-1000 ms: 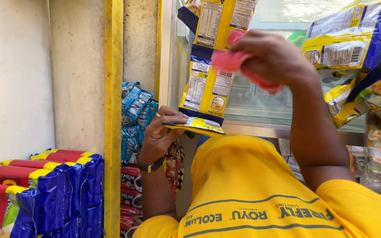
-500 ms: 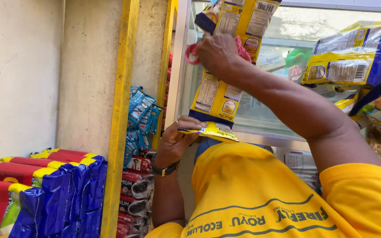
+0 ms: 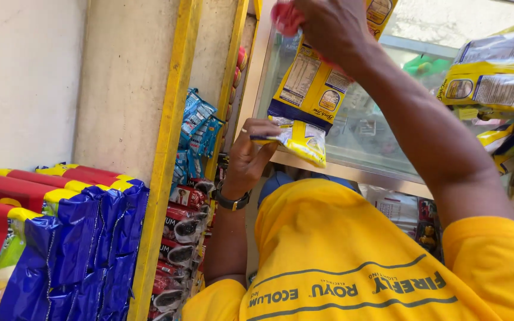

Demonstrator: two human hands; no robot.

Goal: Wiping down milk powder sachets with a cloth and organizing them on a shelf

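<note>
Since a moment ago the right hand (image 3: 328, 27) has lifted higher, closed on a pink clip (image 3: 285, 18) at the top of the hanging yellow packets (image 3: 310, 89). Left hand (image 3: 254, 151) pinches the bottom packet (image 3: 301, 138). Keeping that pinch taut steadies the strip while the clip is worked.

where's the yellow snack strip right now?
In the head view, the yellow snack strip hangs centre-top in front of the glass case; the right hand grips its top, and the left hand pinches its bottom packet.
</note>
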